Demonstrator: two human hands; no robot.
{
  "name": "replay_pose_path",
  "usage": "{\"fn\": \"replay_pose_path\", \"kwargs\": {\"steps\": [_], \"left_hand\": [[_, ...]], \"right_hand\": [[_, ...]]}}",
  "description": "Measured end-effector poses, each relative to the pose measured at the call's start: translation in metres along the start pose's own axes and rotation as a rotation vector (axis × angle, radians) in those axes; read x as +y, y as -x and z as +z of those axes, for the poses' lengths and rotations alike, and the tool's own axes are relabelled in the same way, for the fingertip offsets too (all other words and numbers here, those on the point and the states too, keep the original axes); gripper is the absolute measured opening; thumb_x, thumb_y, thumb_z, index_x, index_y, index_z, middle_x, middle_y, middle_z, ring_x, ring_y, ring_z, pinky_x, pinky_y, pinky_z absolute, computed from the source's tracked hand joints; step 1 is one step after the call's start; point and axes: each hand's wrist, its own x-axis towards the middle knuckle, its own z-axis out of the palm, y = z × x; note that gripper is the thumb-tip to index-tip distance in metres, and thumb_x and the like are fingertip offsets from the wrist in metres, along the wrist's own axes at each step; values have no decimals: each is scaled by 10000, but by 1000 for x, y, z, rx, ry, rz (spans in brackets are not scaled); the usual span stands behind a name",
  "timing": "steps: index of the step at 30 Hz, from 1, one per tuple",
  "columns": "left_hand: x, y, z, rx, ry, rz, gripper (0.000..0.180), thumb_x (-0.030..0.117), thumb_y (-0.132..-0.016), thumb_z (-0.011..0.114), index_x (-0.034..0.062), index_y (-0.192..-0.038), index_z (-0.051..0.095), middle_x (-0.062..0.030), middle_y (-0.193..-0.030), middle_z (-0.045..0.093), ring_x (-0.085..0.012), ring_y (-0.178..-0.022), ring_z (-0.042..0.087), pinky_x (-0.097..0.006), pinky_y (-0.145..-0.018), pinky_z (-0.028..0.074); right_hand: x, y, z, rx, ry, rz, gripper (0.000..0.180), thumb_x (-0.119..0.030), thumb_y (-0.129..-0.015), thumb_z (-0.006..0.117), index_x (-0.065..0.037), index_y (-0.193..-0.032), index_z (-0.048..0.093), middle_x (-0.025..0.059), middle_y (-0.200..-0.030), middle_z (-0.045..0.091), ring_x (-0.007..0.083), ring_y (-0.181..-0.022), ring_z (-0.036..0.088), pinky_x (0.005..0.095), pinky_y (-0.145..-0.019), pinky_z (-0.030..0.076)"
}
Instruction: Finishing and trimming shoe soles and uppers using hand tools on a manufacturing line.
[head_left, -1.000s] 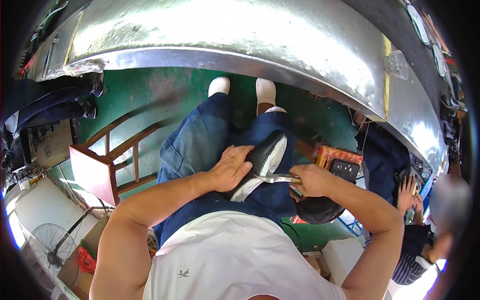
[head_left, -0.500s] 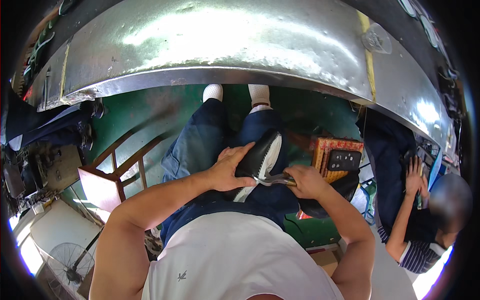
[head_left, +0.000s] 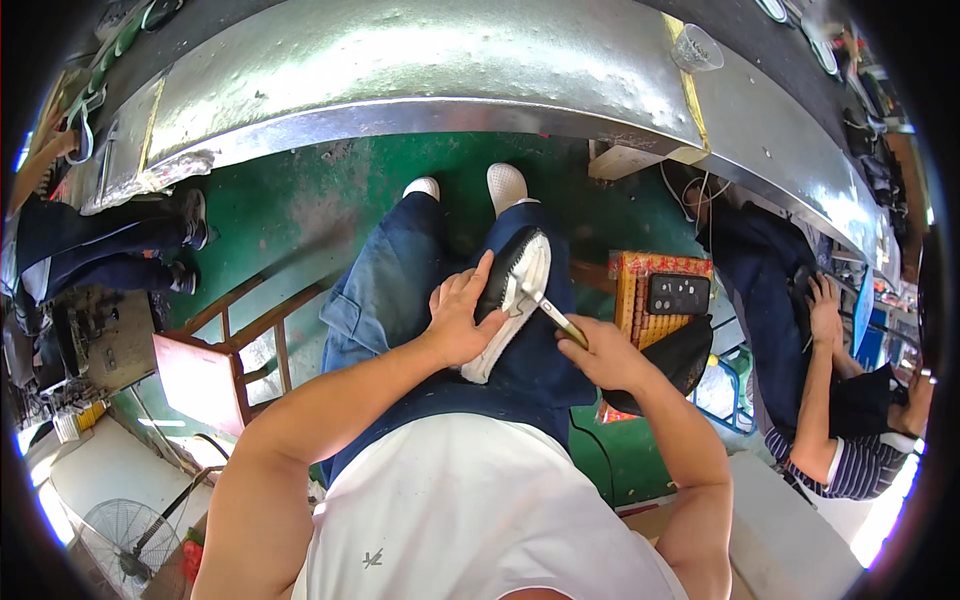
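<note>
Black-and-white shoe [head_left: 508, 300]: lies on its side across the person's lap, on the dark blue trousers [head_left: 400, 290], toe pointing away.
Left hand [head_left: 462, 318]: fingers pressed flat against the shoe's black upper, pinning it to the thigh.
Right hand [head_left: 600, 352]: closed around the handle of a thin metal tool [head_left: 548, 310], its tip touching the white sole.
Beside the lap: red wooden chair [head_left: 215, 365] to the left, patterned box [head_left: 665, 290] to the right.
Above: metal workbench [head_left: 420, 70].
Far right: another seated person's hand [head_left: 825, 300].
</note>
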Motion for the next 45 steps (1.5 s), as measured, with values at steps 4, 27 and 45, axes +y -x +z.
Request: {"fn": "replay_pose_path", "kwargs": {"steps": [4,27,45], "left_hand": [[-4,-2,4,139,23,120,802,285,-959,601,201,-1637,183,-289,-1520,367,-474,-1393,379,-566,-1174,281],[25,-2,-30,-168,-276,116,573,294,-1061,427,373,-1601,252,-327,-1586,244,-528,-1245,552,-508,-1064,477],[14,-30,-54,-327,356,-139,991,335,-875,800,52,-1616,206,-208,-1521,476,-287,-1402,466,-359,-1170,344]], "right_hand": [[-14,-10,75,71,-760,433,256,-239,-1013,613,15,-1024,634,53,-778,660,131,-682,627,313,-659,516],[-10,-46,3,-22,-365,319,534,-431,-1081,423,33,-890,607,126,-739,672,228,-666,677,370,-661,541],[-24,26,3,-167,-447,412,299,-293,-994,594,6,-996,614,239,-826,665,442,-831,662,477,-745,511]]}}
